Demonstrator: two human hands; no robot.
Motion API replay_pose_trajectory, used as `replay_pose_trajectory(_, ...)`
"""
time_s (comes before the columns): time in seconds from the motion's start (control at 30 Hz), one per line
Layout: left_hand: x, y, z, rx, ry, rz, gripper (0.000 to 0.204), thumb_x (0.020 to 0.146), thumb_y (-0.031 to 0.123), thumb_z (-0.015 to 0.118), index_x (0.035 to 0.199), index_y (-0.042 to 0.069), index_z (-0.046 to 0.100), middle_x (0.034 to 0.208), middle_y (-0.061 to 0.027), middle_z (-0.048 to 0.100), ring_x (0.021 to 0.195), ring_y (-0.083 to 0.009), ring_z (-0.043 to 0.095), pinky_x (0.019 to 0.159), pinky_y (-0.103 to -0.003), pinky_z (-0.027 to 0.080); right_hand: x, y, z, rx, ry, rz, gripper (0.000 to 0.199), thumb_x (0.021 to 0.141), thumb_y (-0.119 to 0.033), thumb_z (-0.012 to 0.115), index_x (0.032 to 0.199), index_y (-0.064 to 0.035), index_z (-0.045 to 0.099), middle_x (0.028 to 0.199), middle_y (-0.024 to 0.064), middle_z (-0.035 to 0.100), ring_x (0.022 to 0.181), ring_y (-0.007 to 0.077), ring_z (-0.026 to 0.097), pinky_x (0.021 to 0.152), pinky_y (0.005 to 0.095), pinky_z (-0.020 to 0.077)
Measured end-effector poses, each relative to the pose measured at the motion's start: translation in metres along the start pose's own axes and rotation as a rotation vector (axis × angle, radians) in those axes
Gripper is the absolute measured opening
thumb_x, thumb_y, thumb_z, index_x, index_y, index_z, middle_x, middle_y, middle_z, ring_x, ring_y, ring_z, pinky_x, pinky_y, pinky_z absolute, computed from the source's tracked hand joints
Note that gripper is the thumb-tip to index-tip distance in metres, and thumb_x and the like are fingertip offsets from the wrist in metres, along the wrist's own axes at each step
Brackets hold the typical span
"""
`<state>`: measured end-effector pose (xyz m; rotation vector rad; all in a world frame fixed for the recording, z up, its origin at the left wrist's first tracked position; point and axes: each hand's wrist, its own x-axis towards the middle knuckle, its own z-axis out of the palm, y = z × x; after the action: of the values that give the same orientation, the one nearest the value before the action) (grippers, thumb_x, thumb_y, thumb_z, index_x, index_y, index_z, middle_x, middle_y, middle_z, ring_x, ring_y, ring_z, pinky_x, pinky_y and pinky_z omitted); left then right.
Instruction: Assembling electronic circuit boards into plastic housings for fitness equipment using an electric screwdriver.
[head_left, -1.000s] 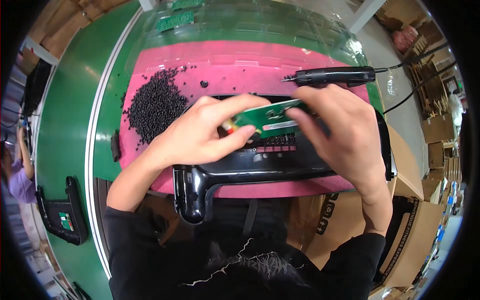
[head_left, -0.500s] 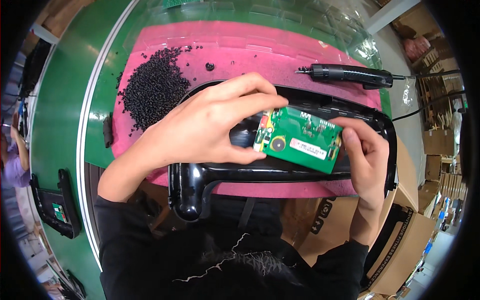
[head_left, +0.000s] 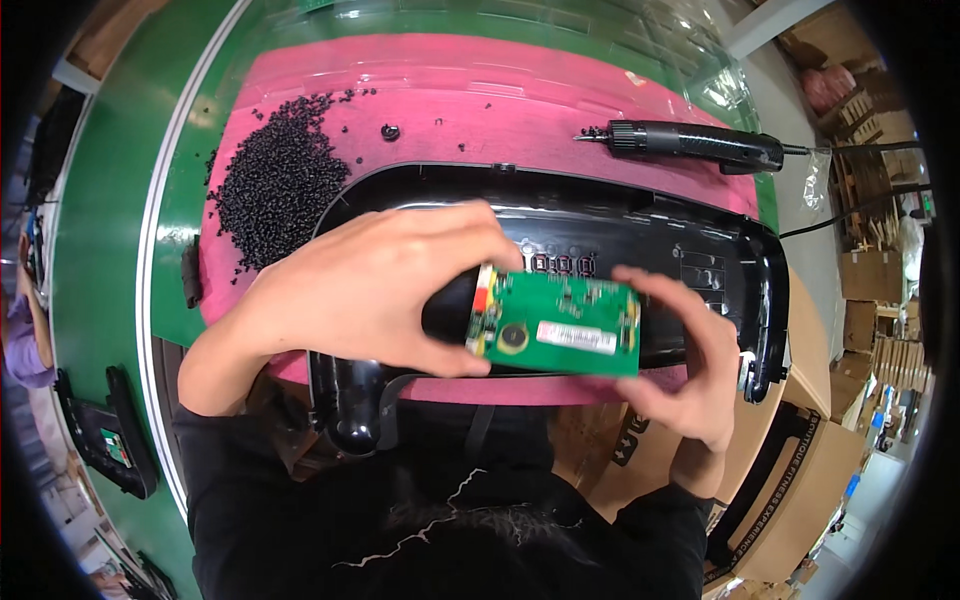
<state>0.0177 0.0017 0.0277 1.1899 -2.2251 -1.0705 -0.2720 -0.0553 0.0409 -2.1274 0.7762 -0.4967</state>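
Note:
A green circuit board [head_left: 560, 312] with a white label and a round dark part is held level above a black plastic housing [head_left: 640, 210]. My left hand [head_left: 385, 285] grips its left edge, fingers at the far corner and thumb at the near one. Curled round the right edge, my right hand [head_left: 700, 360] also holds the board; its fingertips are slightly blurred. The housing lies with its hollow side up, and a row of digit-shaped openings [head_left: 560, 264] shows just beyond the board. Part of the housing is hidden beneath the board and hands.
A pink mat [head_left: 420, 75] covers the green table [head_left: 130, 180]. Several small black screws form a pile [head_left: 275, 180] at the far left. An electric screwdriver [head_left: 690, 143] lies at the far right. Cardboard boxes [head_left: 790, 490] stand at the near right; another housing [head_left: 105, 430] rests far left.
Both hands have brought the board left and nearer to me, and it is turned straighter. The digit openings have come into sight. My right fingers have shifted along the board's right edge.

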Motion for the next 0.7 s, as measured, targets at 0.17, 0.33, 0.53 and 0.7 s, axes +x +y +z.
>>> replay_pose_trajectory(0.17,0.008,-0.007,0.011,0.177,0.208,-0.065,0.064,0.062,0.016,0.083,0.117,0.003,0.053,0.111,-0.0105,0.054,0.096,-0.0307,0.060,0.077,-0.038,0.052,0.021,0.020,0.005,-0.206,0.071,-0.080,0.064,0.058,-0.007,0.075,0.119,-0.0005,0.058,0.124,0.0169,0.057,0.111,0.0328,0.056,0.095,0.0396,0.0438)
replay_pose_trajectory(0.33,0.012,-0.007,0.015,0.270,0.241,-0.072,0.064,0.060,0.017,0.083,0.115,0.004,0.052,0.110,-0.0103,0.052,0.094,-0.0316,0.060,0.076,-0.039,0.050,0.023,0.025,0.007,-0.238,0.025,-0.011,0.062,0.059,-0.004,0.074,0.119,-0.0010,0.058,0.127,0.0149,0.054,0.113,0.0345,0.051,0.098,0.0407,0.0414)
replay_pose_trajectory(0.53,0.013,-0.005,0.016,0.312,0.214,-0.101,0.065,0.060,0.017,0.083,0.115,0.005,0.052,0.110,-0.0096,0.051,0.096,-0.0316,0.059,0.077,-0.039,0.050,0.024,0.027,0.009,-0.263,0.003,0.008,0.063,0.059,-0.003,0.074,0.119,-0.0013,0.057,0.128,0.0143,0.052,0.114,0.0354,0.048,0.098,0.0411,0.0405)
replay_pose_trajectory(0.7,0.014,-0.002,0.015,0.318,0.207,-0.114,0.065,0.060,0.017,0.083,0.115,0.005,0.052,0.110,-0.0092,0.051,0.096,-0.0311,0.059,0.077,-0.039,0.050,0.024,0.024,0.009,-0.255,0.005,0.025,0.063,0.059,-0.003,0.073,0.120,-0.0015,0.057,0.128,0.0144,0.052,0.114,0.0355,0.048,0.098,0.0416,0.0399)
